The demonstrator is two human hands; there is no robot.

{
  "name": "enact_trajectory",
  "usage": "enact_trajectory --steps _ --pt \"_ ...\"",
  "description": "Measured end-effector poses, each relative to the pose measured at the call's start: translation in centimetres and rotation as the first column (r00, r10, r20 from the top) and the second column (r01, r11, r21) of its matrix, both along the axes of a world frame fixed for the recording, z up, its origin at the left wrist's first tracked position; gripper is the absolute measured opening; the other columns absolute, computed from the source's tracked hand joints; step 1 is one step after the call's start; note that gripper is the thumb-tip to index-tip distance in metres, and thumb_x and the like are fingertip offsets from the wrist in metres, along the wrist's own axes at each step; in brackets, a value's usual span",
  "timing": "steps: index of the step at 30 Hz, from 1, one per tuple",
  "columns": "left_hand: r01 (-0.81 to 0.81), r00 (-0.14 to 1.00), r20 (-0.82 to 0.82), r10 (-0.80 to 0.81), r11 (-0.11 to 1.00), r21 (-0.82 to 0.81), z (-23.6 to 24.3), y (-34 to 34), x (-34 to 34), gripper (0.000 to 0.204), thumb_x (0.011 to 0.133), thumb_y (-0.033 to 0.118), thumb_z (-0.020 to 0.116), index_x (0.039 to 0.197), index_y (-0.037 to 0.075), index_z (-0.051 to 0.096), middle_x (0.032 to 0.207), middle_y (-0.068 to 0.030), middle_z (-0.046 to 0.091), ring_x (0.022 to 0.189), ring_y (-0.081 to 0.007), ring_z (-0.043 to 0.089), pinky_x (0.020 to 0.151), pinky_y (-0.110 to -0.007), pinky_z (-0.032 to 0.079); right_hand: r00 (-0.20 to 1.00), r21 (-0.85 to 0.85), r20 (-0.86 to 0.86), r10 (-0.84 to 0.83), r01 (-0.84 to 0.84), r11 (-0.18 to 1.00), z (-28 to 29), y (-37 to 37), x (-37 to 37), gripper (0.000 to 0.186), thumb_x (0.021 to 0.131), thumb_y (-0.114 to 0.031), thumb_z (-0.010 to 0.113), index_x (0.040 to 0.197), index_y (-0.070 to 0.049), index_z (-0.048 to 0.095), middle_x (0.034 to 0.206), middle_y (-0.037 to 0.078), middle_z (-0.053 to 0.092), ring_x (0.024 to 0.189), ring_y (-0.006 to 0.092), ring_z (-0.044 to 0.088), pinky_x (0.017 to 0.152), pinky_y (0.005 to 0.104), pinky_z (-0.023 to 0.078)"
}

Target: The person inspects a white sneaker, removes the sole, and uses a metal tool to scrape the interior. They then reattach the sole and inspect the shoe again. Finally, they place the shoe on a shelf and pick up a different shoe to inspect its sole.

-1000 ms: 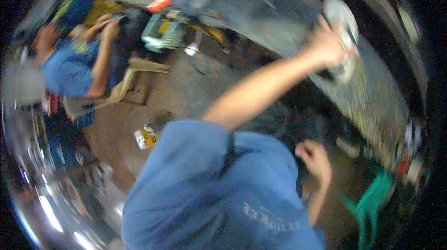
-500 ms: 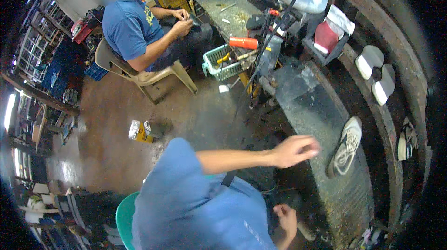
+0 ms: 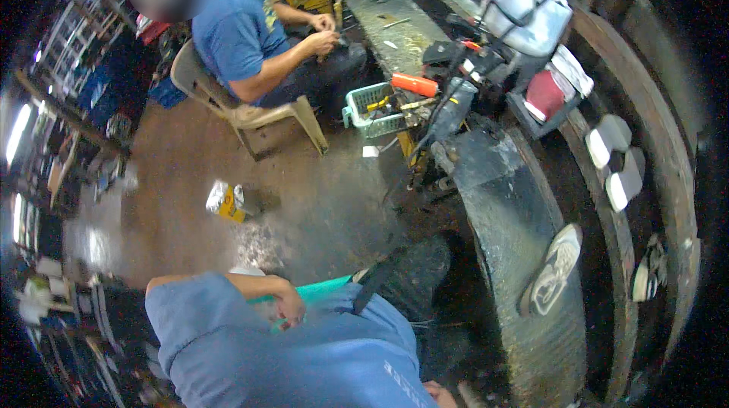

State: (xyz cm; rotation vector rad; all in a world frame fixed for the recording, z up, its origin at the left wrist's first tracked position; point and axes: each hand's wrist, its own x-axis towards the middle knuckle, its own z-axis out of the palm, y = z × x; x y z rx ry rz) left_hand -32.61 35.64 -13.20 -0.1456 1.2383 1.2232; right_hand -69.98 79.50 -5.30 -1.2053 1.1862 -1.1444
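My left hand [image 3: 289,308] reaches back beside my hip, its fingers curled down over the edge of a green plastic chair [image 3: 323,289]. The picture is soft there, and part of the chair is hidden by my blue shirt. Only a bit of my right hand [image 3: 440,394] shows at the bottom edge, by the hem of the shirt; its fingers cannot be made out. A pale lace-up sneaker [image 3: 554,270] lies on the long dark workbench [image 3: 505,214] to my right, away from both hands.
A co-worker in a blue shirt [image 3: 239,36] sits on a beige chair [image 3: 281,115] at the far left, handling something small. A green basket [image 3: 372,128] with tools and an orange cylinder [image 3: 414,85] are ahead. A yellow-white box [image 3: 225,201] stands on the floor. Shoes [image 3: 650,267] line the right-hand rack.
My left hand has swung from over the bench back to the chair beside me. My right hand has dropped mostly out of view. The view has shifted; the sneaker stays on the bench.
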Motion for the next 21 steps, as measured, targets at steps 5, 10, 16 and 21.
enact_trajectory --steps 5,10,16,21 --pt "-0.069 0.997 -0.051 0.066 0.996 -0.051 1.5 4.1 -0.5 0.031 0.086 0.015 0.06 0.109 0.0 0.074 0.097 -0.0066 0.068 0.08 -0.0234 0.065 0.082 -0.046 0.05 0.965 0.72 -0.112 0.236 -0.085 0.689 2.7 -4.9 -3.8 0.036 0.086 -0.034 0.073 0.101 -0.002 0.076 0.091 0.016 0.072 0.084 0.0362 0.068 0.085 0.049 0.053" --pt "-0.214 0.977 -0.013 0.214 0.977 -0.004 2.2 6.6 -0.3 0.041 0.088 0.018 0.061 0.124 0.002 0.072 0.103 -0.0082 0.07 0.084 -0.0253 0.065 0.088 -0.049 0.051 0.859 0.84 -0.195 0.474 -0.104 0.533 5.3 -11.0 -5.8 0.03 0.09 -0.031 0.075 0.107 -0.006 0.078 0.095 0.014 0.076 0.086 0.0277 0.071 0.087 0.0426 0.055" --pt "-0.273 0.956 -0.099 0.275 0.961 0.039 -0.1 9.0 0.1 0.042 0.088 0.021 0.062 0.126 0.004 0.071 0.103 -0.0083 0.071 0.088 -0.025 0.066 0.089 -0.049 0.052 0.786 0.902 -0.214 0.58 -0.069 0.426 6.2 -14.8 -6.5 0.025 0.095 -0.027 0.077 0.115 -0.012 0.082 0.101 0.011 0.081 0.089 0.0174 0.073 0.088 0.0349 0.057" --pt "-0.275 0.955 -0.099 0.28 0.959 0.063 -1.1 8.6 0.9 0.043 0.089 0.023 0.064 0.128 0.006 0.071 0.104 -0.0083 0.072 0.091 -0.0247 0.066 0.089 -0.048 0.052 0.805 0.883 -0.134 0.578 -0.168 0.438 2.2 -12.4 -5.8 0.027 0.095 -0.029 0.078 0.118 -0.016 0.082 0.104 0.01 0.082 0.091 0.017 0.075 0.089 0.0344 0.058"
